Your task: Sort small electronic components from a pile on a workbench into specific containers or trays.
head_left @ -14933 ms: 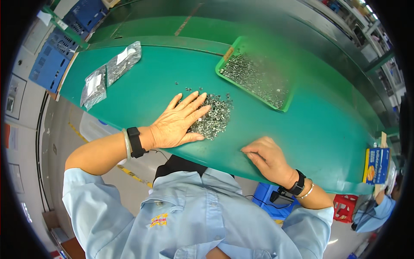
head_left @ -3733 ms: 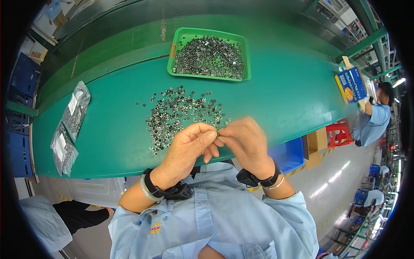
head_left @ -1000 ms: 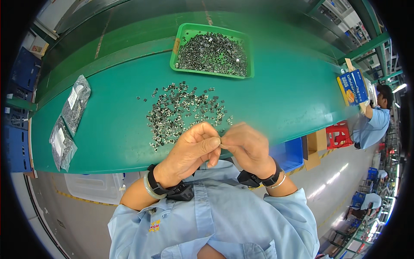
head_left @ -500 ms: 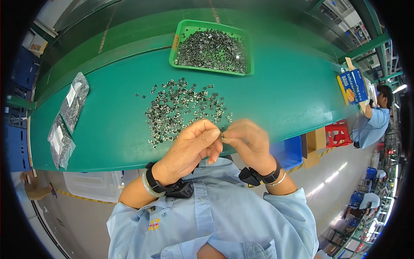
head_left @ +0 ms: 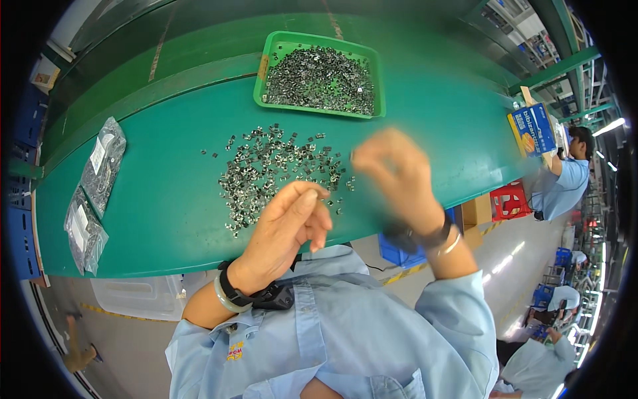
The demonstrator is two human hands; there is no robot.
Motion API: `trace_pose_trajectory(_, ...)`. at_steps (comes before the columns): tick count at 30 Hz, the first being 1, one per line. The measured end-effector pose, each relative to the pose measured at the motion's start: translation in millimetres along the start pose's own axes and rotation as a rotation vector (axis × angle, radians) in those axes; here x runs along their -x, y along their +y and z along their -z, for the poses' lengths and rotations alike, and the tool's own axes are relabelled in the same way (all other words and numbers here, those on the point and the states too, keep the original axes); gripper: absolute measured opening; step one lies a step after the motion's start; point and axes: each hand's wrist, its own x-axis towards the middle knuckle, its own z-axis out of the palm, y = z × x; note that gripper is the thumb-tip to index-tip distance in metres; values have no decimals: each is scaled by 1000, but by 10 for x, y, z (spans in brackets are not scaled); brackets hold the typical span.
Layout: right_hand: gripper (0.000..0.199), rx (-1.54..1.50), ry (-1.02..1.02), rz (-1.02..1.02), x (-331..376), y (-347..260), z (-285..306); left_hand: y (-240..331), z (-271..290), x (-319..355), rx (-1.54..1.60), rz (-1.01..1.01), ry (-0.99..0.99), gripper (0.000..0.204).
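A loose pile of small black-and-silver metal parts [head_left: 266,169] lies spread on the green tabletop. At the near right edge of the pile is my left hand [head_left: 289,226], its thumb pressed to the curled index finger; whether anything sits in that pinch is hidden. My right hand [head_left: 399,169], blurred by motion, hovers to the right of the pile. Its thumb and index finger are pinched at a tiny greyish metal part [head_left: 352,155]. Beyond the pile stands a green tray [head_left: 319,111] with many of the same kind of parts inside.
Two clear plastic bags [head_left: 104,165] of small parts lie at the left. A blue-and-yellow box [head_left: 533,130] stands at the table's right end, near a co-worker [head_left: 561,183]. Below the table edge are a blue bin [head_left: 399,253], a cardboard box [head_left: 476,211] and a red stool [head_left: 510,201].
My hands were together at the near edge of the pile; the right has parted from the left, moving up and to the right. My left hand has stayed nearly in place.
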Motion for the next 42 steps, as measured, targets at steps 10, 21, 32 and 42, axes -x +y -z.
trace_pose_trajectory(10,11,184,-149,-56,-399,556,48,36,223,84,-63,3,-30,19)
trace_pose_trajectory(21,16,180,-376,-20,253,427,70,18,219,99,-130,12,-32,17)
trace_pose_trajectory(32,22,74,-233,115,179,-82,36,-12,-47,13,-211,-1,66,20)
trace_pose_trajectory(42,25,40,-131,149,239,-206,-215,-4,126,-7,187,115,-108,22)
